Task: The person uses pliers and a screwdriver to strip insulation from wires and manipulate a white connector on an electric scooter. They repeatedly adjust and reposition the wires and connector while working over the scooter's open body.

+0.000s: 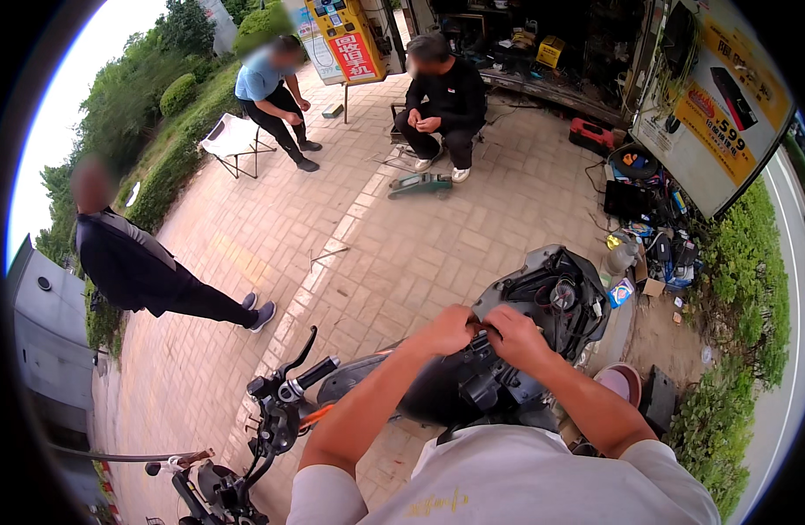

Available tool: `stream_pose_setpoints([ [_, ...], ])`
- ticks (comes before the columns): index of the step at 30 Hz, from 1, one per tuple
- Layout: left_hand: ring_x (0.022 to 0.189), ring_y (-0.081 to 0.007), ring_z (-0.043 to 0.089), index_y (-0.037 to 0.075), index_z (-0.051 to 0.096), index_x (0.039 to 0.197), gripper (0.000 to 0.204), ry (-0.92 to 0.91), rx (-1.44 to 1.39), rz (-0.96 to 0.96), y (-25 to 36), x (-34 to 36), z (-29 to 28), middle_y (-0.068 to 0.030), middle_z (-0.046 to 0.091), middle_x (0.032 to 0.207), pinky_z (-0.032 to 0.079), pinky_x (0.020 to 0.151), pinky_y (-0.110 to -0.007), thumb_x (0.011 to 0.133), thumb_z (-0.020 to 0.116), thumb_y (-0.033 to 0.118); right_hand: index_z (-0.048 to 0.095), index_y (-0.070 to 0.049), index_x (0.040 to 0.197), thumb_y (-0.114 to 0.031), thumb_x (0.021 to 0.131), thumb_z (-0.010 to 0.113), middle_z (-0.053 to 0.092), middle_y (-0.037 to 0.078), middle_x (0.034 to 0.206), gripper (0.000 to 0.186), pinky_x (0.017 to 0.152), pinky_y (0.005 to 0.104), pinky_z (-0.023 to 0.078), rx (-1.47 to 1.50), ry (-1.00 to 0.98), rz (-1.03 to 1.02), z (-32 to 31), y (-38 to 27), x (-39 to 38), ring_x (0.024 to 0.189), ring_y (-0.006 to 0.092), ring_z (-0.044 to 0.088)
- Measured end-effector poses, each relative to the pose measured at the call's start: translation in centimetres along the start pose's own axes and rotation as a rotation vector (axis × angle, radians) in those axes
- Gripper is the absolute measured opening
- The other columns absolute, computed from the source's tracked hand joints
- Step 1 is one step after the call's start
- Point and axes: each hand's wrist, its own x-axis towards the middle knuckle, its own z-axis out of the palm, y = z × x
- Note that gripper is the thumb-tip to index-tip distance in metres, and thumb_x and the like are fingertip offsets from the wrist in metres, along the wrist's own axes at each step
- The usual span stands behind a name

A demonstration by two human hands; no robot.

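Note:
I lean over a dark scooter point(420, 398) whose rear body point(551, 293) has its inner parts and wiring exposed. My left hand point(451, 331) and my right hand point(518, 337) meet above the middle of it, almost touching. Both are closed, fingertips pinched together around something small and dark that I cannot make out. The scooter's handlebar point(295, 385), with its brake lever, points to the left of my arms. Beneath my hands lie black plastic parts point(481, 381) of the scooter.
Another bike point(214, 486) stands at lower left. A T-shaped wrench point(325, 255) and a green floor jack point(420, 185) lie on the paving. One person point(442, 101) sits, two others point(126, 254) point(275, 92) are upright. A red case point(590, 136), a jug point(623, 256) and a pink basin point(619, 381) line the right.

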Motion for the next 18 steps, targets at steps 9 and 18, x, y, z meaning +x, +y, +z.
stream_pose_setpoints([
  [9, 0.103, -0.019, 0.057, -0.001, 0.058, 0.113, 0.025, -0.447, -0.925, -0.271, -2.8, 0.9, -1.0, -0.0087, 0.061, 0.109, 0.046, 0.09, -0.037, 0.094, 0.056, 0.015, 0.06, -0.004, 0.091, -0.001, 0.081, 0.061, 0.06, 0.013, 0.087, 0.01, 0.067, 0.0404, 0.05, 0.122, 0.067, 0.019, 0.3, 0.8, -0.6, 0.079, 0.0359, 0.06],
  [18, 0.104, -0.0167, 0.058, 0.0, 0.058, 0.111, 0.026, -0.33, -1.103, -0.213, -3.0, -0.9, 2.2, -0.0064, 0.061, 0.109, 0.043, 0.095, -0.037, 0.085, 0.058, 0.004, 0.066, -0.002, 0.094, -0.005, 0.082, 0.06, 0.064, 0.014, 0.087, 0.013, 0.073, 0.0387, 0.05, 0.22, -0.147, 0.225, -0.6, 1.7, -0.7, 0.082, 0.0323, 0.062],
])
